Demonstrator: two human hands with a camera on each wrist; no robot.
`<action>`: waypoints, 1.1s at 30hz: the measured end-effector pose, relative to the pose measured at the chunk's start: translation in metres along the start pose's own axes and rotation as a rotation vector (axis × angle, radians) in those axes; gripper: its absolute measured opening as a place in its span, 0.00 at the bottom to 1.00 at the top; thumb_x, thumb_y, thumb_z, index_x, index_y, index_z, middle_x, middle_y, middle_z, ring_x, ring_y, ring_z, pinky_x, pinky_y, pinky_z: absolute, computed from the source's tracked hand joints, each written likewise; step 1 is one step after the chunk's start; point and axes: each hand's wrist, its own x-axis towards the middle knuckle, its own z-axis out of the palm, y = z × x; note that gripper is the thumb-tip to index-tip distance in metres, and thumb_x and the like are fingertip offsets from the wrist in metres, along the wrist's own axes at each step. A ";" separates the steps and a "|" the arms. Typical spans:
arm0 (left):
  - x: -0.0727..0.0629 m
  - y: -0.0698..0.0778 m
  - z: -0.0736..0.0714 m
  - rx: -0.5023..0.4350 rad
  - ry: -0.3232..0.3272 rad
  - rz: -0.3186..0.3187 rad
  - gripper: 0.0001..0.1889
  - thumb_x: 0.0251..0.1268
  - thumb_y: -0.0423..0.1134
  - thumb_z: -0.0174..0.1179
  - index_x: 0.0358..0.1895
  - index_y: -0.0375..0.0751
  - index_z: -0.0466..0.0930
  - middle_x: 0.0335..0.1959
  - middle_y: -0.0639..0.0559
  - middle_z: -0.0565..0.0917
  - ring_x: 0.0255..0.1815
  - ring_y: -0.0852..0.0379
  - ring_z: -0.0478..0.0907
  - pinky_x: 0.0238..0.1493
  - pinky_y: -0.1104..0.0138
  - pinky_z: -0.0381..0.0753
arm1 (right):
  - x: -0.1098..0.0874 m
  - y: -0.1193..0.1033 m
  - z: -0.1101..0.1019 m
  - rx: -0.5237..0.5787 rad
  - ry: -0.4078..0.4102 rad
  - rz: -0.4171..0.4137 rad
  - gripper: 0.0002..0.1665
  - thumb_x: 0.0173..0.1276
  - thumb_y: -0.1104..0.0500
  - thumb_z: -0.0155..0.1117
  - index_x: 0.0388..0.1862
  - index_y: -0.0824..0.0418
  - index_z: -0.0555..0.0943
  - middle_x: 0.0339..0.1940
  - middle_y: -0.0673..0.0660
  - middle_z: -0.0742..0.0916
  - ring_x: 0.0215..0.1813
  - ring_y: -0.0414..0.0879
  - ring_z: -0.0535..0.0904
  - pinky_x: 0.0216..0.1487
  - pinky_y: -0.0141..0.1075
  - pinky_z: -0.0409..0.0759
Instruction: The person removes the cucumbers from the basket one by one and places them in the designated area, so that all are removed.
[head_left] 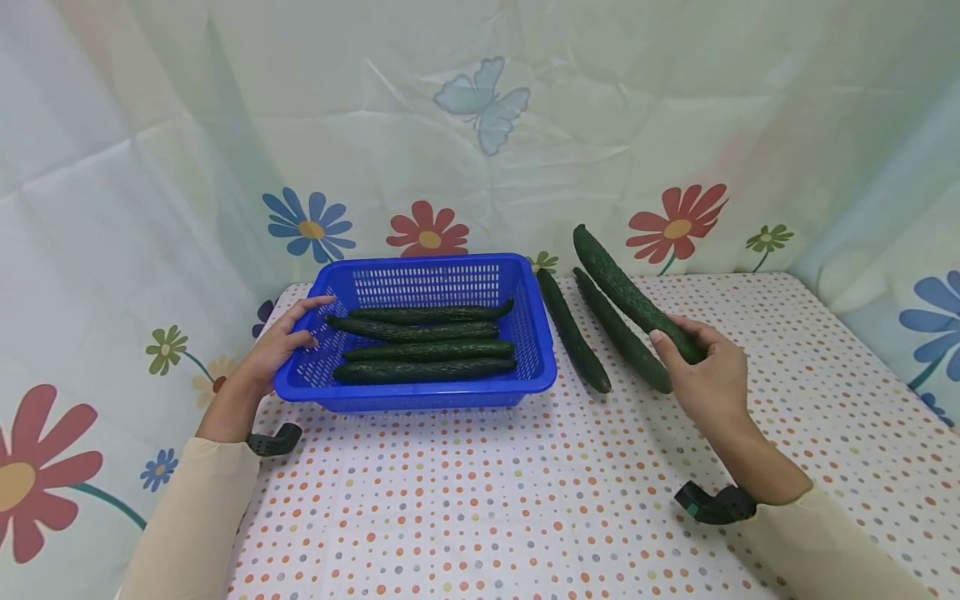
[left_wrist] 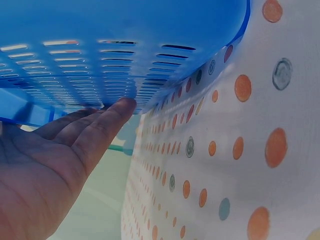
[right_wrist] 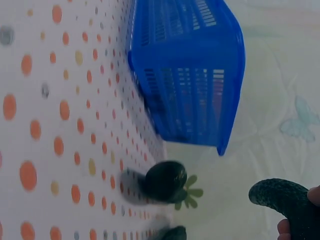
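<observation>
A long, bumpy green cucumber [head_left: 628,293] is held at its near end by my right hand [head_left: 708,379], thumb on one side and fingers on the other. Its far end slants up and left over two cucumbers lying on the table, one nearer the basket [head_left: 573,333] and one beneath it [head_left: 622,333]. At the left side of a blue plastic basket [head_left: 420,388], my left hand [head_left: 273,350] grips the rim, with thumb over the edge. Fingers [left_wrist: 102,127] reach along its slotted outer wall in the left wrist view. Several cucumbers [head_left: 427,350] lie crosswise inside the basket.
A white cloth with coloured dots [head_left: 450,492] covers the table. Behind it hangs a curtain [head_left: 585,125] printed with flowers and a butterfly, close to the back edge. Black wrist devices [head_left: 716,504] are strapped on both arms.
</observation>
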 end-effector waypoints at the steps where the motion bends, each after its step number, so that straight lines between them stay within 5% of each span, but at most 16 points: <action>1: 0.000 0.000 0.000 -0.001 0.000 0.000 0.35 0.68 0.26 0.40 0.76 0.58 0.55 0.81 0.40 0.42 0.72 0.22 0.55 0.55 0.34 0.71 | 0.002 0.002 -0.001 -0.008 0.002 0.013 0.32 0.70 0.43 0.58 0.67 0.60 0.75 0.60 0.64 0.82 0.45 0.31 0.75 0.34 0.13 0.70; 5: -0.001 0.001 0.000 -0.011 -0.004 -0.003 0.35 0.68 0.26 0.40 0.76 0.58 0.55 0.81 0.40 0.42 0.73 0.22 0.55 0.55 0.34 0.70 | 0.009 0.010 -0.003 -0.035 -0.007 0.057 0.35 0.71 0.42 0.57 0.68 0.62 0.73 0.61 0.66 0.80 0.52 0.46 0.77 0.35 0.13 0.69; 10: -0.002 0.002 0.001 -0.015 -0.001 -0.007 0.35 0.68 0.26 0.41 0.76 0.59 0.55 0.81 0.41 0.42 0.73 0.23 0.54 0.55 0.35 0.71 | 0.016 0.019 -0.006 -0.048 -0.016 0.093 0.35 0.71 0.41 0.55 0.69 0.61 0.72 0.62 0.66 0.80 0.48 0.41 0.75 0.33 0.14 0.69; 17: -0.004 0.005 0.002 -0.015 0.007 -0.007 0.35 0.68 0.26 0.41 0.76 0.60 0.55 0.81 0.42 0.41 0.73 0.23 0.55 0.56 0.35 0.72 | 0.030 0.045 -0.005 -0.103 0.010 0.114 0.39 0.69 0.35 0.53 0.68 0.61 0.73 0.60 0.66 0.80 0.51 0.52 0.78 0.27 0.28 0.76; 23: -0.004 0.005 0.003 -0.024 0.002 -0.002 0.35 0.68 0.26 0.41 0.76 0.60 0.56 0.81 0.41 0.42 0.72 0.23 0.56 0.55 0.36 0.72 | 0.038 0.058 -0.003 -0.118 0.011 0.139 0.42 0.67 0.32 0.54 0.67 0.61 0.74 0.57 0.67 0.80 0.44 0.46 0.78 0.25 0.35 0.77; 28: -0.003 0.005 0.002 -0.013 -0.004 0.012 0.35 0.68 0.25 0.40 0.75 0.58 0.57 0.81 0.40 0.43 0.72 0.23 0.56 0.55 0.36 0.72 | 0.036 0.052 -0.009 -0.123 -0.015 0.119 0.37 0.70 0.39 0.55 0.66 0.63 0.74 0.55 0.69 0.82 0.32 0.30 0.73 0.24 0.24 0.74; 33: -0.002 0.005 0.002 -0.002 -0.007 0.011 0.34 0.68 0.25 0.40 0.75 0.58 0.57 0.80 0.39 0.42 0.72 0.23 0.55 0.54 0.36 0.72 | 0.036 0.053 -0.012 -0.125 -0.039 0.115 0.36 0.72 0.41 0.54 0.67 0.65 0.73 0.56 0.71 0.81 0.31 0.27 0.71 0.26 0.19 0.72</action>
